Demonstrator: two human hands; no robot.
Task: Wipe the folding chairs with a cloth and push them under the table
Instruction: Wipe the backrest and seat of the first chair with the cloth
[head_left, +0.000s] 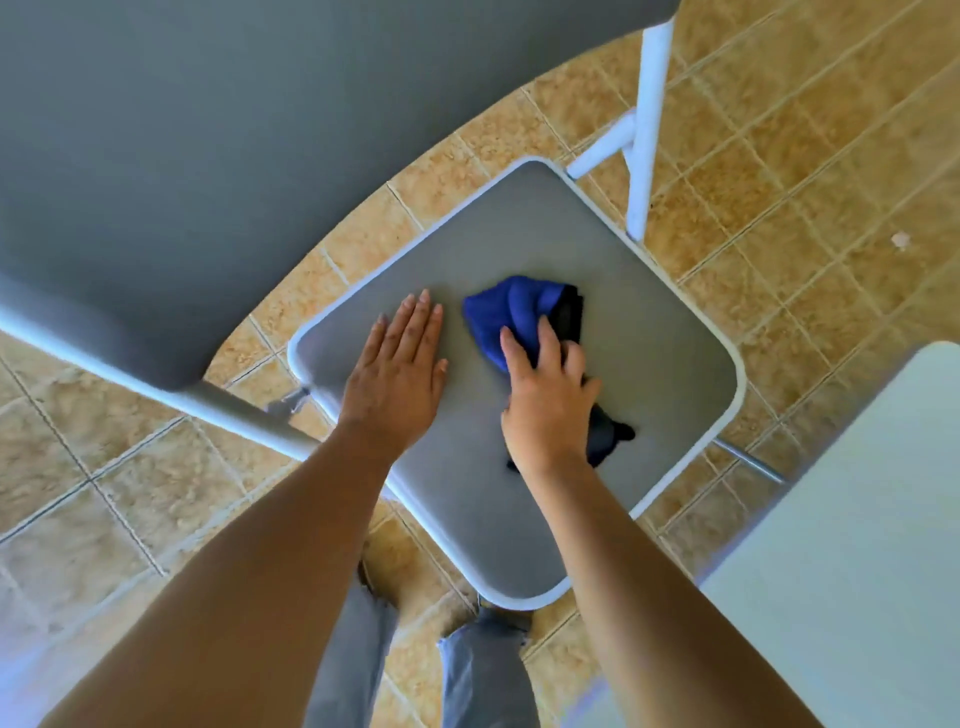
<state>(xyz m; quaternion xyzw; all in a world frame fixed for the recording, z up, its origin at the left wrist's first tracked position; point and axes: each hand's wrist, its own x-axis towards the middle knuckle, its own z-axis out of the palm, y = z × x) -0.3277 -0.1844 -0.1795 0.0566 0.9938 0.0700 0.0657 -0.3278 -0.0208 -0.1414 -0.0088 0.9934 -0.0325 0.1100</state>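
Chair seat (649, 374) under both hands: left hand (400, 379) flat, fingers straight, pressing seat; right hand (545, 400) just beside it, fingers curled gripping blue cloth (511, 312).

A floor (779, 130) of tan, mottled square tiles with pale grout lines spreads out on every side. A small whitish speck (900, 239) lies on one tile toward the right. Two grey trouser legs (483, 670) stand on the tiles.
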